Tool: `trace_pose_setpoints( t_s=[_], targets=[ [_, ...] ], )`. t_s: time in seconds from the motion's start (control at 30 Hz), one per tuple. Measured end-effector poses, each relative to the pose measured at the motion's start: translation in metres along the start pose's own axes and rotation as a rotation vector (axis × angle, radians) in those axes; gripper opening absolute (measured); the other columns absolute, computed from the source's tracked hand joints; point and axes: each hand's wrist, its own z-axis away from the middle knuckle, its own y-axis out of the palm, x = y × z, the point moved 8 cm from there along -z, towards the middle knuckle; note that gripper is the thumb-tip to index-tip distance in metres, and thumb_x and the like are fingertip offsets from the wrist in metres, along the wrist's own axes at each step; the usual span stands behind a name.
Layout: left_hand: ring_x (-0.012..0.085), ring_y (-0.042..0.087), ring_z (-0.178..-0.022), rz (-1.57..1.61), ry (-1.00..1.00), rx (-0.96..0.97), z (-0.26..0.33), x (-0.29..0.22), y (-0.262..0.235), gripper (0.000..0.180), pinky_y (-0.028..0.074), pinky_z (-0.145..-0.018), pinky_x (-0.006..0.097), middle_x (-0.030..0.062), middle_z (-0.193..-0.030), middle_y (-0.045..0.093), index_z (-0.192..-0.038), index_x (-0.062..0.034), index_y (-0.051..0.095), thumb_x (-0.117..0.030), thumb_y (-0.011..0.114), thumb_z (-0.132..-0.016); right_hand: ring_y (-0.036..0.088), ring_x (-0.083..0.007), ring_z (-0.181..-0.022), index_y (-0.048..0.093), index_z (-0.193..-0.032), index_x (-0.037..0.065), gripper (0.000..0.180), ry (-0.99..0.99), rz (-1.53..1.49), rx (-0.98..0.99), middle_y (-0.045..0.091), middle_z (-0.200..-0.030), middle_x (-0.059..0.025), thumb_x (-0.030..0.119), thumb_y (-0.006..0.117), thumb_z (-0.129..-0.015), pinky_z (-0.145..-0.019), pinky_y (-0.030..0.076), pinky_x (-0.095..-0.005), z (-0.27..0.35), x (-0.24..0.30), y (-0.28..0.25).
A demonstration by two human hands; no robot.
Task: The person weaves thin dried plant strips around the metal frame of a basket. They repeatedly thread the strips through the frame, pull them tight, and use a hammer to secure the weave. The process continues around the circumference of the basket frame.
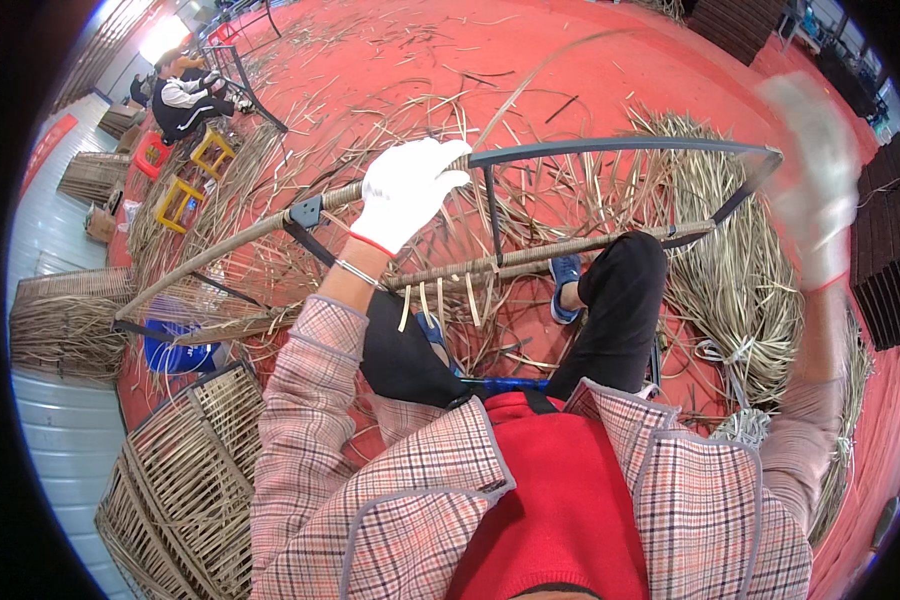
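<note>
A long dark metal frame (620, 144) lies across my lap, its left part wrapped in tan woven strips. My left hand (407, 190), in a white glove, is closed around its upper bar where the wrapping ends. From beside those fingers a thin tan strip (515, 95) curves up and to the right; its far end fades from sight. My right hand (810, 165), gloved too, is raised past the frame's right end. Motion smears its fingers, so I cannot see whether it holds the strip. Short strip ends (424, 300) hang from the wrapped lower bar (530, 256).
A big bundle of tan strips (735, 290) lies right of my knees. Loose strips litter the red floor. Woven panels (185, 470) lean at the left, near a blue container (175, 350). Yellow stools (179, 205) and a seated person (185, 100) are farther off. Dark stacks (890, 240) stand right.
</note>
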Motion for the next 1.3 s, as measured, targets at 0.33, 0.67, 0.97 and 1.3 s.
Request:
trace_pose_setpoints(
  t_s=[0.33, 0.67, 0.97, 1.3],
  targets=[
    [0.031, 0.068, -0.109, 0.25, -0.061, 0.331, -0.005, 0.022, 0.015, 0.039, 0.053, -0.095, 0.041, 0.0097, -0.117, 0.072, -0.121, -0.0122, 0.072, -0.031, 0.075, -0.087, 0.065, -0.0142, -0.098, 0.033, -0.161, 0.008, 0.061, 0.873, -1.615, 0.127, 0.068, -0.116, -0.0094, 0.01, 0.055, -0.104, -0.09, 0.052, -0.0291, 0.037, 0.303, 0.262],
    [0.0317, 0.067, -0.092, 0.166, -0.069, 0.318, 0.012, -0.013, -0.003, 0.036, 0.054, -0.084, 0.041, 0.0097, -0.102, 0.071, -0.113, -0.0105, 0.071, -0.023, 0.075, -0.08, 0.069, -0.0285, -0.1, 0.04, -0.155, 0.001, 0.057, 0.615, -1.186, 0.033, 0.068, -0.113, -0.0153, 0.01, 0.057, -0.101, -0.092, 0.054, -0.0366, 0.088, 0.323, 0.26],
    [0.0192, 0.055, -0.068, 0.081, -0.066, 0.375, 0.029, -0.053, -0.01, 0.026, 0.044, -0.061, 0.033, 0.0001, -0.074, 0.049, -0.099, -0.0171, 0.066, -0.029, 0.075, -0.079, 0.063, -0.0347, -0.108, 0.064, -0.126, 0.001, 0.041, 0.951, -1.742, 0.315, 0.065, -0.12, -0.019, 0.035, 0.055, -0.107, -0.092, 0.049, -0.0443, 0.158, 0.348, 0.289],
    [0.031, 0.058, -0.072, 0.19, -0.129, 0.424, 0.014, -0.033, 0.0, 0.031, 0.047, -0.066, 0.041, 0.0076, -0.078, 0.059, -0.102, -0.0082, 0.067, -0.024, 0.077, -0.077, 0.067, -0.0387, -0.105, 0.032, -0.157, 0.0, 0.06, 0.787, -1.709, 0.324, 0.062, -0.118, -0.0231, 0.02, 0.053, -0.104, -0.092, 0.052, -0.0427, 0.094, 0.328, 0.28]
  ],
)
